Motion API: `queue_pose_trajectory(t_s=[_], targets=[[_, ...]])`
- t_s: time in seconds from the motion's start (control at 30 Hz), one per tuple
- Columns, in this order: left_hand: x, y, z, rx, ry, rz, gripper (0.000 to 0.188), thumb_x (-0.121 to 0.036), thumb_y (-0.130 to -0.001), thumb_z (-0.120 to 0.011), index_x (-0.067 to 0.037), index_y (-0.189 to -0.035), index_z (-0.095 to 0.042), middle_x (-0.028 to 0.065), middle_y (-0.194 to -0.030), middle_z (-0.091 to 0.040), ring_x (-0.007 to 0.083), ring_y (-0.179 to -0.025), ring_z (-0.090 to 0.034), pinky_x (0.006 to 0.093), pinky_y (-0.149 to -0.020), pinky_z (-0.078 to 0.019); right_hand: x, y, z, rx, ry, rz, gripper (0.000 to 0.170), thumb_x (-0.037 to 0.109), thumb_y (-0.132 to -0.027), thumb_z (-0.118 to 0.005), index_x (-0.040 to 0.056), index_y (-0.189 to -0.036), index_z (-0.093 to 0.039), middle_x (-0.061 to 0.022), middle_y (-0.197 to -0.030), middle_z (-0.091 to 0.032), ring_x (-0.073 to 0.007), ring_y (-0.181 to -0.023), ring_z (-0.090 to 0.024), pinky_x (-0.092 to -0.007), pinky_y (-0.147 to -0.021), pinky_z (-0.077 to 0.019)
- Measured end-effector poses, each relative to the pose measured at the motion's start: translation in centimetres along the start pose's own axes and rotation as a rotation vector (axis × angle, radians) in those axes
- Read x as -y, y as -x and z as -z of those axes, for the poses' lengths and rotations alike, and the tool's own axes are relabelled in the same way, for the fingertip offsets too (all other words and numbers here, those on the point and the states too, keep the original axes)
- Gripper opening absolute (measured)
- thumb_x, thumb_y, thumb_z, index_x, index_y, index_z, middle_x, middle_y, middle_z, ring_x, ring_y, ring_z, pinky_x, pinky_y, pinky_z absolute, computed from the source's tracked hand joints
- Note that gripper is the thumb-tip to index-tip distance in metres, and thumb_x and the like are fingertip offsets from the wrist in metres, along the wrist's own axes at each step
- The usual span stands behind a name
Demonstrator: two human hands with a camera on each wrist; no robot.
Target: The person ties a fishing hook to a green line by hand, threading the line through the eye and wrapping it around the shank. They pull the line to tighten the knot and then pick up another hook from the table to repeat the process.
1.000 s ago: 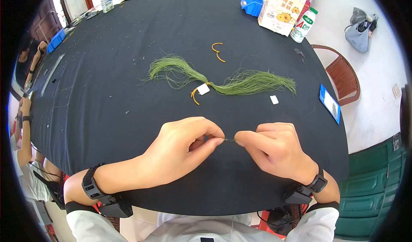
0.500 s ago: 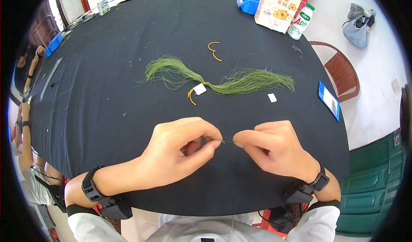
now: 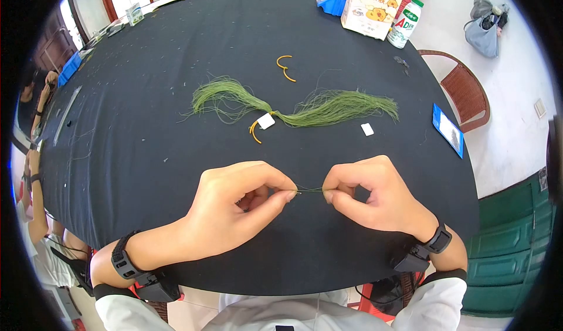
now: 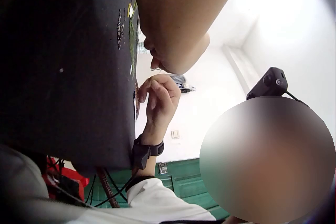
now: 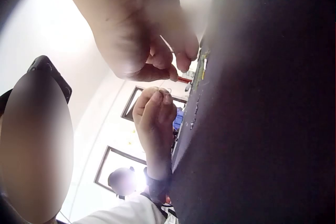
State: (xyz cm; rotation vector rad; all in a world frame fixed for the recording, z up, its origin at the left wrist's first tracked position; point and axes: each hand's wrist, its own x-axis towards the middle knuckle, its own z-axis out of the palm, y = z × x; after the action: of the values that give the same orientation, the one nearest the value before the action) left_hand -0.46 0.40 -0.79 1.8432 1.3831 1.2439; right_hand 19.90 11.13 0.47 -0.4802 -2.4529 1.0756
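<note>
Thin green thread (image 3: pixel 311 190) spans the short space between the two hands, above the dark table. Its left end is pinched by the left hand (image 3: pixel 234 205) between thumb and forefinger, with a tiny bit of something at the tips, too small to tell. The right hand (image 3: pixel 378 196) pinches the other end, thumb and forefinger forming a ring. Beyond the hands lies a long bundle of green threads (image 3: pixel 334 109), tied near its middle beside a white tag (image 3: pixel 265 121). In the right wrist view the left hand (image 5: pixel 155 116) shows its thumb against its fingertips.
Yellow curved pieces (image 3: pixel 285 68) and a white square (image 3: pixel 367 129) lie near the bundle. Toward the back right stand a blue bin (image 3: pixel 332 1), a printed carton (image 3: pixel 372 8) and a bottle (image 3: pixel 405 24). A blue packet (image 3: pixel 447 130) lies at the right edge.
The hands have moved apart, so more thread shows between them. The right hand's thumb and forefinger now form a rounder ring. The whole head view has shifted slightly.
</note>
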Motion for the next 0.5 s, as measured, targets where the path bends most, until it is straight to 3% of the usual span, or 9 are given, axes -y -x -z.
queue_pose_trajectory(t_s=[0.2, 0.3, 0.4, 0.5], targets=[[-0.1, 0.0, 0.0, -0.004, -0.012, -0.030, 0.010, 0.001, -0.078, -0.066, -0.003, -0.088, -0.065, 0.0036, -0.071, -0.059, 0.0074, -0.050, -0.046, 0.0225, -0.046, -0.0370, -0.2, -0.1, 0.0, 0.034, 0.022, -0.022, 0.006, 0.008, -0.073, -0.060, 0.0039, -0.068, -0.059, -0.0047, -0.049, -0.049, -0.0146, -0.044, -0.051, -0.0257, -0.047, -0.0408], [-0.4, 0.0, 0.1, 0.006, -0.044, -0.046, 0.011, 0.002, -0.077, -0.066, -0.003, -0.087, -0.065, 0.0037, -0.071, -0.059, 0.0078, -0.050, -0.046, 0.0224, -0.045, -0.0372, -0.3, 0.0, 0.3, 0.049, 0.118, 0.022, 0.010, 0.013, -0.074, -0.064, 0.0044, -0.079, -0.063, -0.0060, -0.069, -0.057, -0.0144, -0.058, -0.057, -0.0265, -0.051, -0.0437], [-0.4, 0.1, 0.0, 0.002, -0.059, -0.061, 0.012, 0.002, -0.077, -0.066, -0.003, -0.087, -0.064, 0.0039, -0.071, -0.058, 0.0081, -0.049, -0.046, 0.0222, -0.045, -0.0370, 0.5, -0.3, -0.8, -0.116, -0.032, 0.009, 0.024, 0.019, -0.075, -0.070, 0.0056, -0.094, -0.064, -0.0068, -0.092, -0.057, -0.0161, -0.076, -0.059, -0.0275, -0.058, -0.0458], [-0.2, 0.1, -0.1, -0.010, -0.064, -0.083, 0.012, 0.003, -0.076, -0.066, -0.003, -0.087, -0.064, 0.0038, -0.071, -0.058, 0.0080, -0.049, -0.046, 0.0220, -0.045, -0.0367, -0.4, -0.5, -1.6, -0.072, -0.145, 0.095, 0.036, 0.024, -0.074, -0.074, 0.0067, -0.103, -0.062, -0.0072, -0.104, -0.055, -0.0177, -0.085, -0.057, -0.0280, -0.066, -0.0466]])
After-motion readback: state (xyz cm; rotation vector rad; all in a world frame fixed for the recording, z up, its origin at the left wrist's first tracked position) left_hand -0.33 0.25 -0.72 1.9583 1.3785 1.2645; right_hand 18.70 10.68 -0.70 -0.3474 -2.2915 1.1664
